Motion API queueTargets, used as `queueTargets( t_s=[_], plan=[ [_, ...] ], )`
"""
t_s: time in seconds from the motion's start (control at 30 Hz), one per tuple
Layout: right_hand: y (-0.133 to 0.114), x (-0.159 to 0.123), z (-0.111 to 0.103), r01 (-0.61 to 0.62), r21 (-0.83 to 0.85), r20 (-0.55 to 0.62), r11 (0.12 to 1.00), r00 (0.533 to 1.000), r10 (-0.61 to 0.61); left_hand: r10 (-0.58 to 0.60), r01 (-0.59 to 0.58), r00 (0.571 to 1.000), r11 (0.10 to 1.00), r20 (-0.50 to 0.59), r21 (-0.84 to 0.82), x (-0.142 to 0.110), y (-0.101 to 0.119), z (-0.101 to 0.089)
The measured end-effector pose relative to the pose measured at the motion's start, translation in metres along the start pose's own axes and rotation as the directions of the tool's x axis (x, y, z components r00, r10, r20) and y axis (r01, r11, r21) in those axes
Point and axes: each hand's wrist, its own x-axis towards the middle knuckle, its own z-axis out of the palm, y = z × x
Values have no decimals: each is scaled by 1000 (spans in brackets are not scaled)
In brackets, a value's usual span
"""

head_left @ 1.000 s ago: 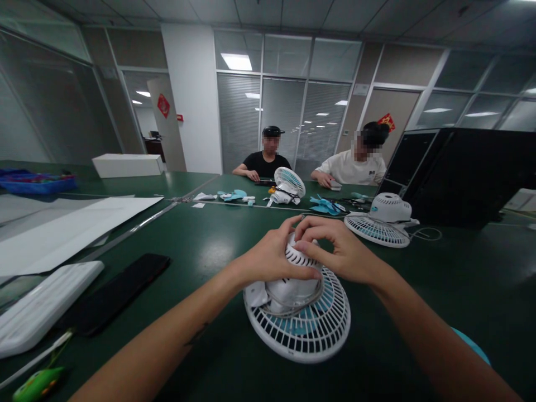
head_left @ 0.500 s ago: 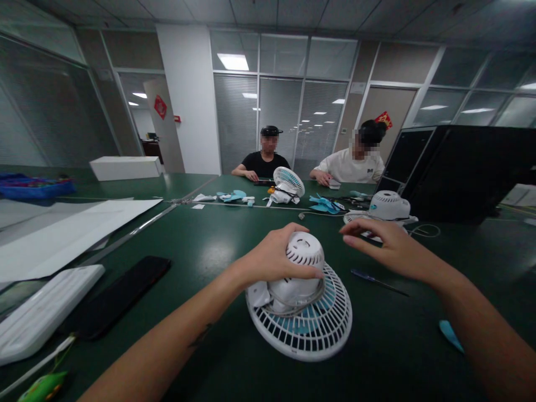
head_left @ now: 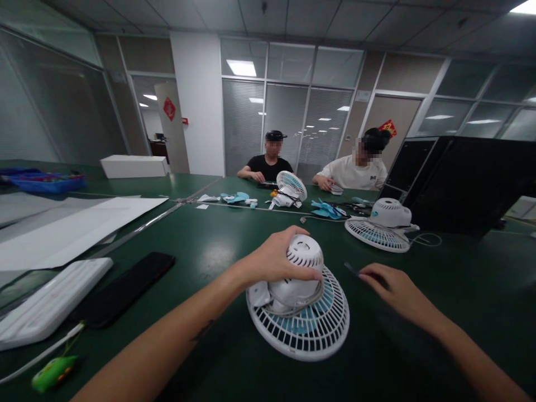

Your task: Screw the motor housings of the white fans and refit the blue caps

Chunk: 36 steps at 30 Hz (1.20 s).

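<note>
A small white fan (head_left: 335,329) lies grille-down on the green table, its motor housing pointing up and pale blue blades showing through the bars. My left hand (head_left: 274,259) wraps round the housing, thumb on the near side and fingers on the far side. A cable is looped round the base of the housing. To the right of the fan, my right hand (head_left: 387,285) pinches a screwdriver (head_left: 350,268) low over the table. Its translucent end sticks out to the left of my fingertips; the rest is hidden by the hand.
A second white fan (head_left: 379,234) lies grille-down at the right, before a black monitor (head_left: 473,184). Further back are an upright fan (head_left: 291,190) and loose blue blades (head_left: 329,209). Left are a phone (head_left: 125,287), a white keyboard (head_left: 54,301) and paper sheets (head_left: 92,231). Two people sit opposite.
My right hand has come down from near the second fan to the table and closed on the screwdriver. My left hand keeps its hold on the near fan. The view has shifted slightly.
</note>
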Motion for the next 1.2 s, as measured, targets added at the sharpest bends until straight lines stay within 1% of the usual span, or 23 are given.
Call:
queueTargets(
  t_s=[0.03,0.07,0.1,0.17,0.23,0.3,0.33,0.37,0.43,0.5,0.6,0.67,0.77,0.93,1.1,1.2],
  plan=[
    [-7,5,-4,11,130,-67,991,998,-2,-1,1,1000,1000,-3,1,0,0,0],
    [-16,11,-10,25,268,-132,963,991,11,-2,2,1000,1000,-6,1,0,0,0],
    [-26,17,-16,48,402,-192,914,981,33,-2,2,1000,1000,-10,-2,0,-1,0],
    [-51,29,-29,127,617,-280,777,958,66,2,-2,1000,1000,-20,-9,1,-1,0],
    [-81,39,-39,224,737,-334,638,941,56,4,-4,1000,1000,-23,-20,1,-1,0],
    [-112,46,-42,306,794,-373,525,928,24,-1,0,1000,1000,-18,-25,1,0,1],
    [-126,49,-39,349,801,-397,487,918,-5,-3,2,1000,1000,-14,-24,1,0,1],
    [-139,51,-35,397,790,-429,466,903,-43,0,0,1000,1000,-11,-22,1,0,1],
    [-160,54,-20,493,732,-492,470,860,-135,18,-19,1000,1000,-25,-8,3,-2,3],
    [-172,55,-3,554,670,-522,494,825,-216,65,-64,997,998,-51,15,4,-4,4],
    [-178,54,17,582,642,-531,499,807,-258,148,-145,986,988,-71,45,7,-8,6],
    [-176,54,23,583,637,-534,503,805,-257,168,-164,983,985,-69,55,7,-10,6],
    [-174,52,25,585,635,-541,505,803,-250,153,-150,986,987,-65,54,7,-9,5],
    [-172,53,23,611,635,-563,473,785,-257,137,-134,988,990,-70,38,6,-7,5],
    [-168,54,22,590,648,-526,481,804,-278,132,-131,989,991,-71,23,5,-6,5],
    [-166,54,22,599,645,-534,475,797,-281,134,-132,988,991,-77,30,5,-5,5]
  ],
)
